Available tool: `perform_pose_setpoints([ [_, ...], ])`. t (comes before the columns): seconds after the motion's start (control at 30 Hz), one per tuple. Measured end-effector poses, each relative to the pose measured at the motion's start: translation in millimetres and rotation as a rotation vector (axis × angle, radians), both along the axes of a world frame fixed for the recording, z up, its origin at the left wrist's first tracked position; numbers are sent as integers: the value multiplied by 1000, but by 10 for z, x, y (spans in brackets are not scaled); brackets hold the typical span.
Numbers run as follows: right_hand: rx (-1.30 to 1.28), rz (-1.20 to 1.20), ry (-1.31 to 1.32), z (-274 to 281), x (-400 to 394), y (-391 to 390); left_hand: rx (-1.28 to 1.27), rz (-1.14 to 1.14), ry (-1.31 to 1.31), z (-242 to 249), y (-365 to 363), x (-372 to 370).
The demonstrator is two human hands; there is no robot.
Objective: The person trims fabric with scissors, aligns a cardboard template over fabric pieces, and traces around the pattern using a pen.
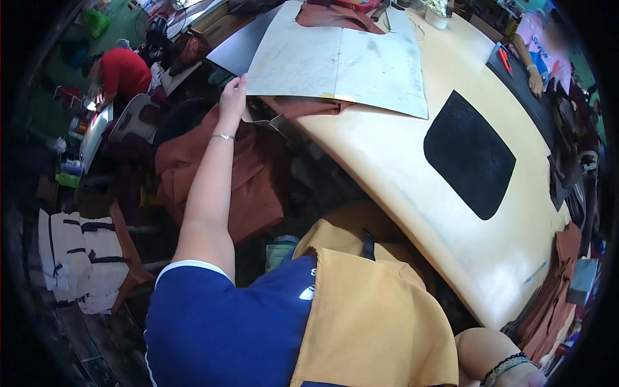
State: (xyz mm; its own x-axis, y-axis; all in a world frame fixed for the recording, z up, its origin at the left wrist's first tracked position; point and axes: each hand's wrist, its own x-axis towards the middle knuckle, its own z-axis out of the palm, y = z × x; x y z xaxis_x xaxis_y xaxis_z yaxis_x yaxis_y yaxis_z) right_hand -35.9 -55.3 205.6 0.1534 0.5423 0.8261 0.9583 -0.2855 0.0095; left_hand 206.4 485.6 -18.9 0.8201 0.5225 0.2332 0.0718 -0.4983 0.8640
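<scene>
My left hand [234, 98] grips the left corner of a large, pale grey-white sheet [367, 71], stiff like board, with a line down its middle. The sheet lies on the cream tabletop [380, 142], its left part reaching past the table edge. Reddish-brown cloth or leather [316, 105] shows beneath its near edge, and another brown piece [338, 17] rests on its far end. My right hand [525, 375] is at the bottom right, below the table's near corner. The frame edge cuts off its fingers, so what it holds cannot be seen.
A black rounded panel [471, 155] lies on the table. Brown material [219, 174] hangs at the left, near a stack of white bundles [84, 258]. Brown pieces [551, 290] drape at the right corner. A person in red [126, 71] and one in pink [538, 39] are nearby.
</scene>
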Motion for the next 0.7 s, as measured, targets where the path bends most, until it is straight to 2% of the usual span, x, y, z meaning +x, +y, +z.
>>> perform_pose_setpoints([
  [0.07,3,-17,4,3,-22,-24,86,40,85,3,73,189],
  [0.17,10,-31,5,-39,-60,-27,-400,-64,290,258,83,229],
  [0.2,8,-34,4,-43,-57,-29,-537,-92,238,331,13,218],
  [0.33,22,-51,8,-58,-64,-40,-871,-264,181,586,-114,200],
  [0.43,39,-64,11,-71,-87,-76,-984,-414,208,727,-278,83],
  [0.57,116,-145,34,-109,-155,-198,-1096,-462,56,835,-959,-326],
  [0.7,380,-479,270,-503,21,-232,-1286,-559,30,700,-1842,-921],
])
